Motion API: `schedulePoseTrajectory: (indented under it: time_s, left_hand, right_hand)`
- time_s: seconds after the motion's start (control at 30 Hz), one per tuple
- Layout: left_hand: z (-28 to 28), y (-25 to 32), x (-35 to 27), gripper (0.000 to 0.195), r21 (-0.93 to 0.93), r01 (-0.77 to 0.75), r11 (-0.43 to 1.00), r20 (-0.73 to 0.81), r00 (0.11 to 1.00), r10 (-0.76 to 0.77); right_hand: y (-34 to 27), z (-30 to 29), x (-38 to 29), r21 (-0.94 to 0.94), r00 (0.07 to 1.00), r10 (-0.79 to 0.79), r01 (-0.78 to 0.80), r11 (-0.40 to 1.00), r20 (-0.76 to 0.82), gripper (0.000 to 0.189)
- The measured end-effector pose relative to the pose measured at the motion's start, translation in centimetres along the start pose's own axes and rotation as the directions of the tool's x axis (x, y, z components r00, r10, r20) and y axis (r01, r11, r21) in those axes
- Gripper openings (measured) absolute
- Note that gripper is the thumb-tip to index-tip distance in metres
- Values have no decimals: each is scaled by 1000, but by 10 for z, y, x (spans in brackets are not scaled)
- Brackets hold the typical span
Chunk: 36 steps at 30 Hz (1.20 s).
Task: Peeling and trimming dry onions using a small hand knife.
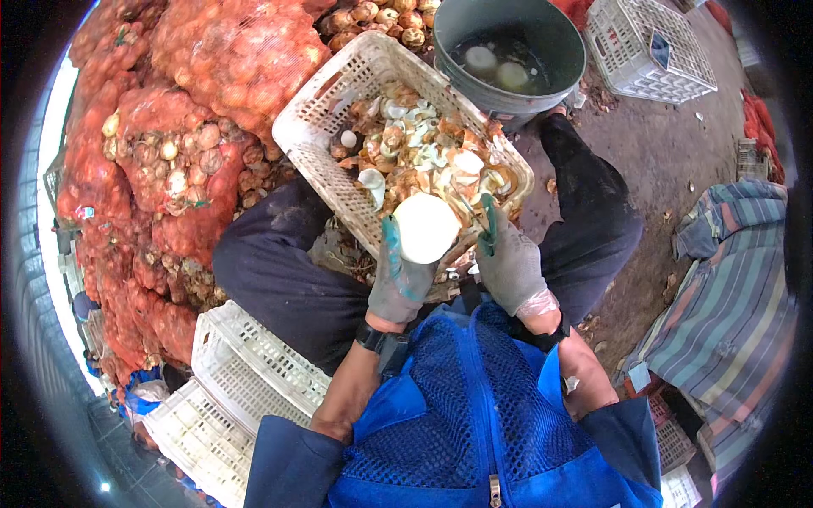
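Note:
A peeled white onion is held in my left hand, in a grey glove with green-stained fingertips, over the near edge of a white plastic crate. My right hand, gloved alike, is closed around a small knife whose thin blade points up and left towards the onion. Onion skins and peelings fill much of the crate, with a small pale onion at its left side. Beyond the crate stands a dark bucket with peeled onions in it.
Red mesh sacks of onions are piled at the left. An upturned white crate stands at the far right, and more white crates lie at lower left. Striped cloth covers things at the right. Loose onions lie beyond the crate.

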<state>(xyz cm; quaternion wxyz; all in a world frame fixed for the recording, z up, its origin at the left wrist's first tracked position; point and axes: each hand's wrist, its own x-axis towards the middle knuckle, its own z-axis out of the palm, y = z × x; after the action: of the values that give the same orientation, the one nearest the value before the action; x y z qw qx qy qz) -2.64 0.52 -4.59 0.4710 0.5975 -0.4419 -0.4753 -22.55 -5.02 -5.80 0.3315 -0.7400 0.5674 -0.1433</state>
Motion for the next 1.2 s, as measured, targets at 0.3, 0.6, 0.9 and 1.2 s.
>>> schedulePoseTrajectory:
  time_s: [0.3, 0.6, 0.9, 1.2]
  left_hand:
    - [-4, -16, 6, 92, -417, 217, 882, 96, 976, -195]
    - [9, -40, 3, 76, -612, 298, 733, 159, 954, -255]
    - [6, -10, -1, 81, -583, 305, 753, 189, 952, -240]
    - [11, 3, 8, 83, -640, 279, 716, 193, 960, -201]
  right_hand:
    - [-24, -27, 0, -69, 967, -222, 232, 970, 124, 69]
    - [12, -7, -8, -307, 988, -46, 91, 947, 151, 73]
    - [1, -18, 3, -315, 978, -77, 136, 939, 192, 66]
    - [20, -37, 25, 626, 909, 242, -411, 663, 339, 43]
